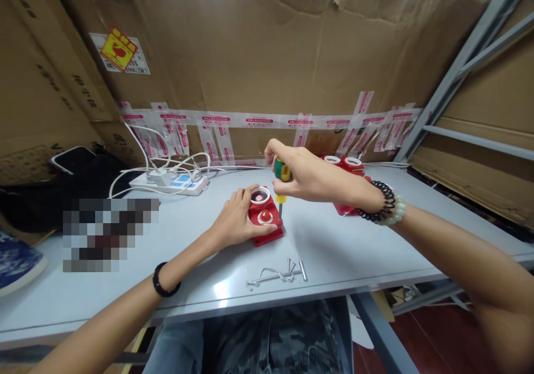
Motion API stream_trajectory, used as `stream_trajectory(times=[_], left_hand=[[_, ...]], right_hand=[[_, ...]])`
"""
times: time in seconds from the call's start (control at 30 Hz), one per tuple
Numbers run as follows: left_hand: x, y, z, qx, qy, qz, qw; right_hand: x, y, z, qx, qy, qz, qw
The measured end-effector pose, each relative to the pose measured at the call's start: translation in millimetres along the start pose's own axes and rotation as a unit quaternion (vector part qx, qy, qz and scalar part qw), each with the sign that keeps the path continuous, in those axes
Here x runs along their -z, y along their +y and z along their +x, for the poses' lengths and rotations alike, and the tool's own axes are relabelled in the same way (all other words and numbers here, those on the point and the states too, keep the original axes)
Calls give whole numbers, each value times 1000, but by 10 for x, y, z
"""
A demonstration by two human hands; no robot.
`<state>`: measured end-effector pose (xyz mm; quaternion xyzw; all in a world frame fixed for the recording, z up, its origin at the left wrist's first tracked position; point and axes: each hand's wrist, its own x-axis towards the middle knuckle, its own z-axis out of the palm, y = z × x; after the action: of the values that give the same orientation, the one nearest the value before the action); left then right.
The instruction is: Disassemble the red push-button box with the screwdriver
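A red box-like device (262, 237) with a white-ringed round opening and a red dome lies on the table. My left hand (236, 218) grips it from the left, thumb along its near side and fingers at its far side. In my right hand (306, 171) is a screwdriver (281, 198) with a green and yellow handle. It stands upright, its tip at the device's right edge; whether a screw sits under it I cannot tell. Closer to the table's front edge lie several loose screws (289, 265) and a metal T-shaped rod (302, 271).
Behind my right forearm sits another red device (345, 209) with white rings, partly hidden. A white power strip (179, 183) with tangled cables lies at the back left, near a black bag (54, 185). A large cardboard box (267, 57) walls off the back; a metal shelf frame (459, 73) stands right.
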<state>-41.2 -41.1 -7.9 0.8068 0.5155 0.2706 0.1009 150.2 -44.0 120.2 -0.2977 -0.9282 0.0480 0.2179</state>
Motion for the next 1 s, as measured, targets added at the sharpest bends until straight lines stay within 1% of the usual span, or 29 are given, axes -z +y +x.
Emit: stream_trajectory(times=[0.1, 0.2, 0.27, 0.4, 0.47, 0.53, 0.6, 0.7, 0.8, 0.83, 0.93, 1.0], left_hand=[[-2, 0, 0, -1, -1, -1, 1000], [-3, -2, 0, 1, -4, 0, 1000], [-4, -3, -1, 4, -6, 2, 1000], [-10, -9, -2, 7, 0, -1, 1000], [-13, -15, -2, 3, 3, -3, 1000], [-13, -20, -2, 2, 4, -6, 1000], [-10, -21, -3, 2, 4, -7, 1000], [-6, -16, -7, 6, 1, -8, 1000], [-7, -19, -9, 8, -3, -8, 1000], [-8, -22, -9, 6, -2, -8, 1000], [-12, -31, -9, -3, 4, -9, 1000], [-13, -33, -9, -7, 8, -12, 1000]], right_hand=[[21, -13, -23, -8, -20, 19, 1000], [7, -6, -36, -18, 15, 0, 1000], [-15, 3, -35, -22, 38, 10, 999], [-40, -7, -28, -27, 22, 71, 997], [-50, -18, -23, -31, 31, 51, 998], [-60, -17, -19, -40, 58, 9, 997], [-62, -5, -23, -57, 75, -6, 996], [-32, 10, -50, -83, 53, 43, 994], [10, -7, -78, -85, 19, 85, 993], [18, -17, -82, -88, 20, 76, 993], [23, -32, -79, -97, 51, 25, 994], [19, -23, -75, -92, 46, 35, 994]])
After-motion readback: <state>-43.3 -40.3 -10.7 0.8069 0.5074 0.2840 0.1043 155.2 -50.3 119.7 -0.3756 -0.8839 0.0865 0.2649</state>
